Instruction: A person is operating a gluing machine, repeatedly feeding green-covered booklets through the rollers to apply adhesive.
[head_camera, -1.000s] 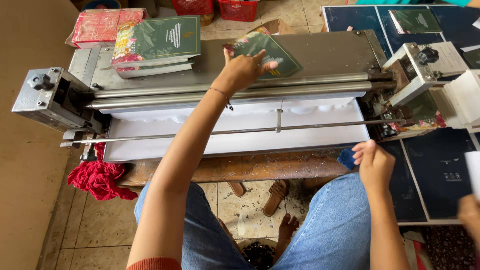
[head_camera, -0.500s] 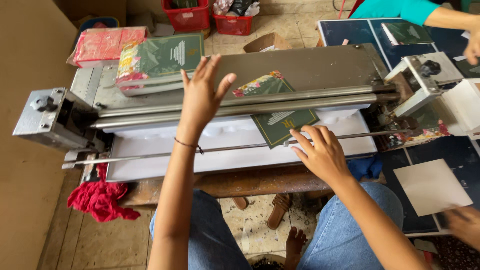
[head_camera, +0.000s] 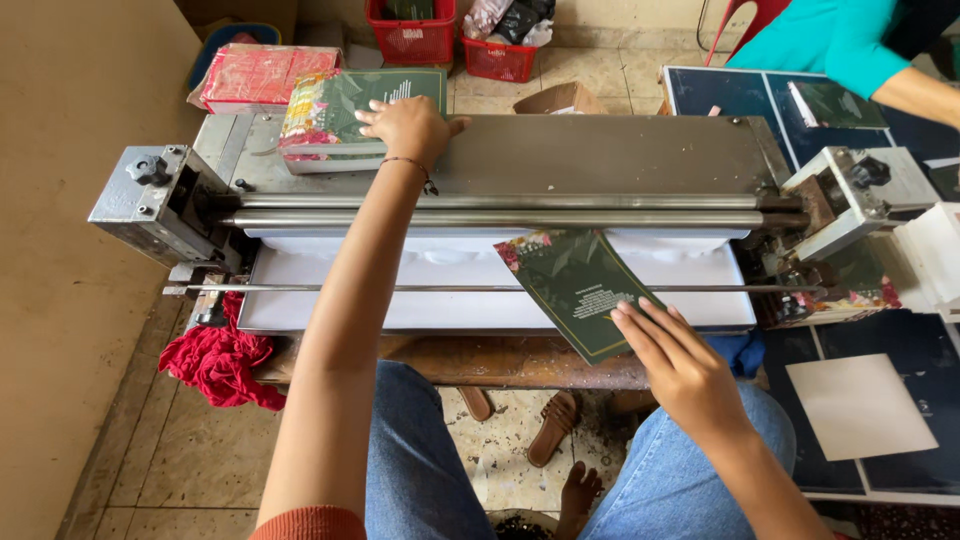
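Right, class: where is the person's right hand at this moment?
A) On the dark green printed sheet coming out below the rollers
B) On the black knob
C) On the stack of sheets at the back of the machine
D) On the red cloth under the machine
A: the right hand has its fingertips on the dark green printed sheet that sticks out under the rollers; the left hand is the one on the stack.

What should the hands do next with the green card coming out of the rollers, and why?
Probably the right hand should draw the dark green printed card out toward the lap: its top edge sits under the steel rollers and the fingertips rest on its near corner. The left hand lies on the stack of green cards.
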